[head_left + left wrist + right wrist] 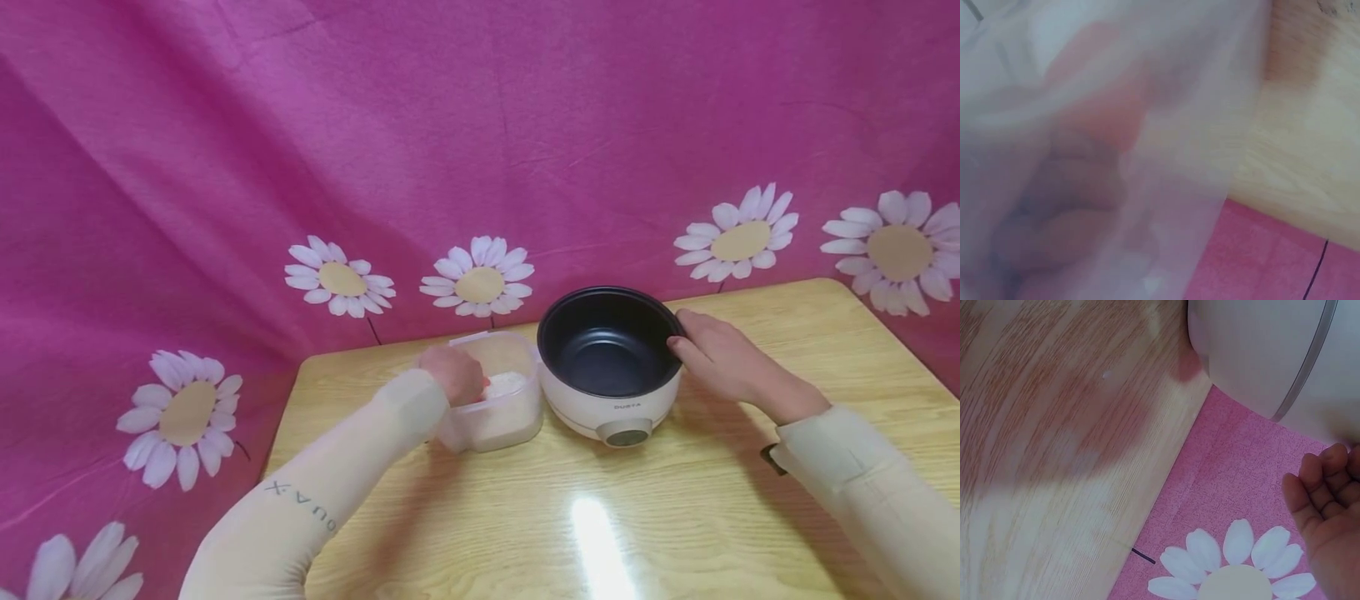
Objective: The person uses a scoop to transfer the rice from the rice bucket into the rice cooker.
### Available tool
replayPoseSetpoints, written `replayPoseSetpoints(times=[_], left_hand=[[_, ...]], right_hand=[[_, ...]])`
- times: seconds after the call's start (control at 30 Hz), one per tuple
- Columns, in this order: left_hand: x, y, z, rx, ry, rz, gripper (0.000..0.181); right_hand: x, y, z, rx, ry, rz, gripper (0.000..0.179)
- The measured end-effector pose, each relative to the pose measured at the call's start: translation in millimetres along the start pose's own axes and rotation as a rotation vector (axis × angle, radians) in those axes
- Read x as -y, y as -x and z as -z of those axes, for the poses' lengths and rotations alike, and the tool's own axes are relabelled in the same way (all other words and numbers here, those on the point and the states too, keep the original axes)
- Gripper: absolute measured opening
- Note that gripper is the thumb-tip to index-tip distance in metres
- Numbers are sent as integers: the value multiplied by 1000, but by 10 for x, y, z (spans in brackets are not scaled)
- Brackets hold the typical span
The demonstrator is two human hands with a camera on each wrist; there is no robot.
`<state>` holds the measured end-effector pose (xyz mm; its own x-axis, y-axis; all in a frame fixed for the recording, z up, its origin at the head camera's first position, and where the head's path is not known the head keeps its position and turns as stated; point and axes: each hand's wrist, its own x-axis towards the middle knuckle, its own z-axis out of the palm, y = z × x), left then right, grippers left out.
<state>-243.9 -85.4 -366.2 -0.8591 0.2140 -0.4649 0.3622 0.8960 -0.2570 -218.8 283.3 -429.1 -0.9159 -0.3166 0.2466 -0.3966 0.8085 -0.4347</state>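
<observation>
Left hand reaches down with fingers curled; right hand rests forward, fingers relaxed, both arms extended

A home cooking corner: small wooden table, electric pot, daisy-print cloth backdrop.

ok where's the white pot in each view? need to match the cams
Head: the pot stands right of centre on the table, with the right hand on its rim.
Left wrist: not in it; the tub fills the picture.
Right wrist: top right, its white side wall, with the fingers below it.
Shared landmark: the wood table edge against the pink daisy cloth.
</observation>
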Motion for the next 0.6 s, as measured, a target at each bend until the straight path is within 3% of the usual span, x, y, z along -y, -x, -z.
replayPoseSetpoints(times=[0.3, 0.53, 0.6], left_hand=[[134, -43, -144, -37, 1, -115, 26], [141, -95, -182, -43, 38, -106, 33], [135, -101, -201, -43, 49, -133, 37]], right_hand=[[17, -5, -17, -17, 4, 15, 11], [-7, -8, -18, -13, 0, 10, 13], [-7, -6, -28, -26, 8, 23, 13]])
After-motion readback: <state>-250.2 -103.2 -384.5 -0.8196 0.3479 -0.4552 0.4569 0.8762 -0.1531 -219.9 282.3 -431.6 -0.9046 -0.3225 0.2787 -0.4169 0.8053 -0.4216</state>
